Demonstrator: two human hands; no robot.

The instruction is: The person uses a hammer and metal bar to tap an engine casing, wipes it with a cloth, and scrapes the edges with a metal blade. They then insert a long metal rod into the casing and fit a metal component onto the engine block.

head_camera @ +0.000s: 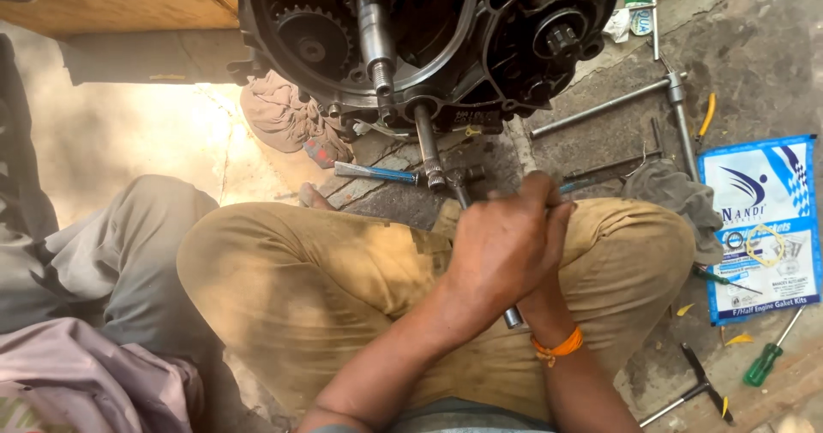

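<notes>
A: We see the left hand (506,244) on top, curled tight around a long metal tool (513,316). Its shiny end pokes out near the wrist.

B: And the right hand (549,291)? We only see its wrist, with an orange band (557,345). The left hand covers it, so we cannot tell if it grips or not.

A: Which way does the tool lie?

B: It runs from near us, by the lap, to far, up toward the engine (429,39). Its far tip (459,184) sticks out past the fingers.

A: So the engine is far from the hands, straight ahead and a bit left. A steel shaft (427,146) hangs out of it, and the tool tip sits just beside the end of that shaft.

B: The left hand is the nearer one to the shaft. Both hands rest over the tan trousers (317,287).

A: On the right we see a blue gasket packet (763,227), a green screwdriver (763,366) and a grey rag (677,193) on the ground. A T-shaped wrench (639,99) lies far right.
</notes>
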